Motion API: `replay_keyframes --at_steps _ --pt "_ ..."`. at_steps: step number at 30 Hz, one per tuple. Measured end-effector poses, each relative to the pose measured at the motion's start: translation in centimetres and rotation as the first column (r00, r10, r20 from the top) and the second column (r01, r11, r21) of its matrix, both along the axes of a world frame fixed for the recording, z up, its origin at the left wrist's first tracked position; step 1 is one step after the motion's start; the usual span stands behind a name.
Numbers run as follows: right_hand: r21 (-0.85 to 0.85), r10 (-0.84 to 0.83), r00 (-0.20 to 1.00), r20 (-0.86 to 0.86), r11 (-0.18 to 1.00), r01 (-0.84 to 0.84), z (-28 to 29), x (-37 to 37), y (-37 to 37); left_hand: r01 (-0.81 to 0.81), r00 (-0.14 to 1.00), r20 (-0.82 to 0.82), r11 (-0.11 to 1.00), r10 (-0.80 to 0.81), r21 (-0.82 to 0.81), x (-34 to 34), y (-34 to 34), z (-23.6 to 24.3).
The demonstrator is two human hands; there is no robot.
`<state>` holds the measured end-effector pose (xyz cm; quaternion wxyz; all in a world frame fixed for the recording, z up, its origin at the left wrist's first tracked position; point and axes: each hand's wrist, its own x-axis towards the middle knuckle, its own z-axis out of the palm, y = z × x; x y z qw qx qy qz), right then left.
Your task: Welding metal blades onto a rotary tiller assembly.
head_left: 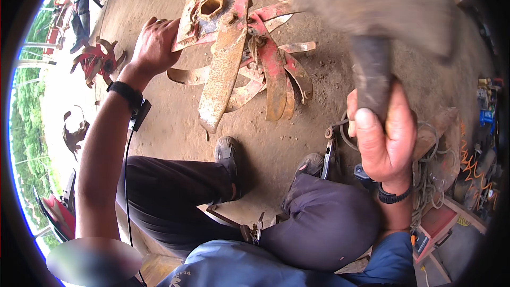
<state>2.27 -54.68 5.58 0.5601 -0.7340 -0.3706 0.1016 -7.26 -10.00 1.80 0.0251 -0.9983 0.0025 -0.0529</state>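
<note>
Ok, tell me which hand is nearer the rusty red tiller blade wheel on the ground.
Left. The left hand grips the edge of the tiller blade wheel, fingers on its plate. The right hand is apart from it, lower right, raised and clenched around a hammer handle.

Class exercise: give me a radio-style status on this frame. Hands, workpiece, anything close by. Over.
Left hand gripping the rusty red tiller blade rotor on the dirt floor. Right hand fisted on raised hammer, head blurred. Shoes near blades. Over.
</note>
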Motion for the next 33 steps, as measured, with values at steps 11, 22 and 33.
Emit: replay_keyframes --at_steps 11,22,33 --pt "-0.359 0.152 0.985 0.085 0.926 -0.112 -6.9 1.1 -3.3 -0.013 1.0 0.025 0.998 0.012 0.055 1.0 -0.9 0.2" --pt "-0.592 -0.505 0.863 -0.001 0.696 0.407 -18.9 -4.5 -16.4 -0.032 0.999 -0.01 0.999 0.033 0.028 0.3 -0.9 0.1" --pt "-0.468 -0.432 0.803 0.412 0.656 0.592 -22.8 1.7 -13.2 -0.019 1.0 0.0 1.0 0.019 0.012 0.5 -1.3 0.6"
